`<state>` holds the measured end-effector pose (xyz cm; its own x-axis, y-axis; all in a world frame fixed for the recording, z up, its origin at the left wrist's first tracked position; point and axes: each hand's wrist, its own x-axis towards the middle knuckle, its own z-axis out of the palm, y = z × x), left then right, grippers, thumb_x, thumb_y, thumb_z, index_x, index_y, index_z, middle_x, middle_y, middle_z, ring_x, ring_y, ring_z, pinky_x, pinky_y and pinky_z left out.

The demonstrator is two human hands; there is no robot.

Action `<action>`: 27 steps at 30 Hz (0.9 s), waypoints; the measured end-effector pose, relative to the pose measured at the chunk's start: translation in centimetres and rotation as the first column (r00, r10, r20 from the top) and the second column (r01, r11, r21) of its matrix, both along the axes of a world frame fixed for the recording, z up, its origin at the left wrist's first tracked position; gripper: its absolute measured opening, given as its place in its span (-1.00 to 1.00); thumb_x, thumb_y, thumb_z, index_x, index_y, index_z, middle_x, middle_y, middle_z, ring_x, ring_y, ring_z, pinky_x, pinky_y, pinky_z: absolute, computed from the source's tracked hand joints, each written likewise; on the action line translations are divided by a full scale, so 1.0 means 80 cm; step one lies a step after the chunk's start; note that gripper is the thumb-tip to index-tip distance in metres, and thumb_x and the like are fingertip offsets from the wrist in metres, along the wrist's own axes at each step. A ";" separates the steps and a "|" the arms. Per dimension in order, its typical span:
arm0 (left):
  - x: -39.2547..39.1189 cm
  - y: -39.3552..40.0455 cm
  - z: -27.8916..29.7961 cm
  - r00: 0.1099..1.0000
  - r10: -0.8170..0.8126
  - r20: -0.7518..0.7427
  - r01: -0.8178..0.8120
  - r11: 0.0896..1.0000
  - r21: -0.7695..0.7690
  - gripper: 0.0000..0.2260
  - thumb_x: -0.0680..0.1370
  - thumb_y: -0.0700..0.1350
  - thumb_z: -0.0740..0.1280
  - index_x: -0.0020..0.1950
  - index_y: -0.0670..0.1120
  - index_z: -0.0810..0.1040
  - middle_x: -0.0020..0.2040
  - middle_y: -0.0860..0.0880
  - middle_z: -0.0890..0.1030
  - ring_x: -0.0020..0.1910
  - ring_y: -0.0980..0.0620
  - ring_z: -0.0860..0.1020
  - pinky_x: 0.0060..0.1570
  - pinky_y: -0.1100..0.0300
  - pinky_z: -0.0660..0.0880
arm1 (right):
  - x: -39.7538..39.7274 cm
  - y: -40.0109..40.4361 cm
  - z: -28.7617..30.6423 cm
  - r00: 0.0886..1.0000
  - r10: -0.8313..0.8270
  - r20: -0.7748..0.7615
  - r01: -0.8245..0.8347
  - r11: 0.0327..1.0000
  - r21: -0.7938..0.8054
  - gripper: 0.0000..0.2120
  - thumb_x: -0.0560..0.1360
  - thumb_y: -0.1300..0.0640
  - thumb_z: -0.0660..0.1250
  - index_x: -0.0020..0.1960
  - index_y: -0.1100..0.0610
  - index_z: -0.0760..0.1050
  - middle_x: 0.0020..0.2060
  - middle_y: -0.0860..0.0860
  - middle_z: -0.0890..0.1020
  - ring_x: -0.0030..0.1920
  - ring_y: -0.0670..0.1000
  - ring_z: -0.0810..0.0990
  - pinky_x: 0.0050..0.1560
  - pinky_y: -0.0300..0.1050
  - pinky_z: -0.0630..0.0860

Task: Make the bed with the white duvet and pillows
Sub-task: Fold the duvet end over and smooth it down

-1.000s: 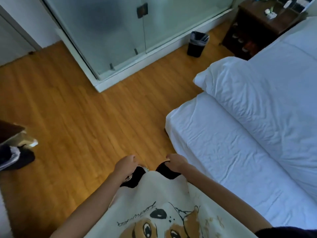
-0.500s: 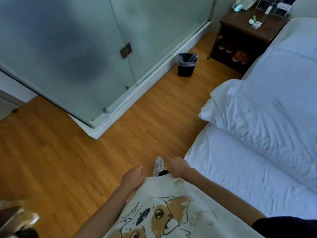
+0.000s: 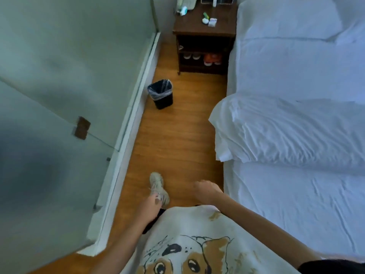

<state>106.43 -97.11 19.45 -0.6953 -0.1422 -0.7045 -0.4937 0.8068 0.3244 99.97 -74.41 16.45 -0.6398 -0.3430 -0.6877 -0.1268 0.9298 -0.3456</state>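
Frosted glass partition fills my left side, and beside it a narrow strip of honey-coloured wooden floor runs ahead to a small black waste bin with a clear liner and a dark wooden bedside cabinet with shoes on its lower shelf. Down low, my left hand hangs by a pale trainer, fingers loosely curled on nothing. Just right of it, my right hand hovers near the mattress edge, also loosely curled and empty. Now the bed: the thick white duvet lies bunched in a rumpled fold across the middle, its corner overhanging the near side. Below the fold the white fitted sheet lies bare and creased. At the far end I see a flat white pillow by the headboard side; whether a second sits beyond it I can't tell. By my reckoning we're early: the sheet is on, but the duvet wants spreading and smoothing, and the pillows want setting. I judge that overhanging corner the natural thing to take hold of.
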 end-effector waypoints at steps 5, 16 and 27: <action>-0.154 -0.057 -0.014 0.955 -0.294 0.026 0.294 0.956 0.014 -0.70 0.61 -0.05 0.21 0.33 -0.06 0.47 0.26 -0.04 0.56 0.14 0.01 0.54 0.02 0.19 0.46 | -0.073 -0.027 -0.016 0.929 -0.371 -0.002 0.370 0.928 0.026 -0.81 0.58 0.08 0.19 0.11 0.06 0.52 -0.14 -0.05 0.55 -0.17 -0.02 0.56 -0.11 -0.11 0.58; -0.432 -0.004 -0.036 0.549 -0.834 0.057 0.835 0.550 -0.004 -0.67 0.63 -0.02 0.15 0.37 -0.04 0.44 0.28 -0.04 0.53 0.21 -0.06 0.51 0.09 0.13 0.47 | -0.133 -0.073 -0.007 0.336 -0.937 0.091 0.941 0.338 0.011 -0.76 0.57 0.08 0.17 0.18 0.11 0.48 0.07 0.03 0.59 0.07 0.07 0.55 -0.12 -0.13 0.42; -0.540 0.085 -0.070 0.174 -0.973 0.149 0.982 0.183 0.044 -0.67 0.62 -0.03 0.17 0.37 -0.02 0.43 0.27 0.00 0.54 0.21 0.01 0.48 0.14 0.14 0.45 | -0.214 -0.045 -0.081 -0.238 -0.954 0.181 0.969 -0.220 0.115 -0.66 0.61 0.07 0.13 0.33 0.12 0.43 0.23 0.07 0.57 0.17 0.09 0.55 0.11 -0.07 0.48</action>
<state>63.23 -90.31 13.84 -0.2116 0.5532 -0.8058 0.6837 0.6729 0.2824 82.84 -78.00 9.99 -0.1315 0.5466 -0.8270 0.9551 -0.1536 -0.2535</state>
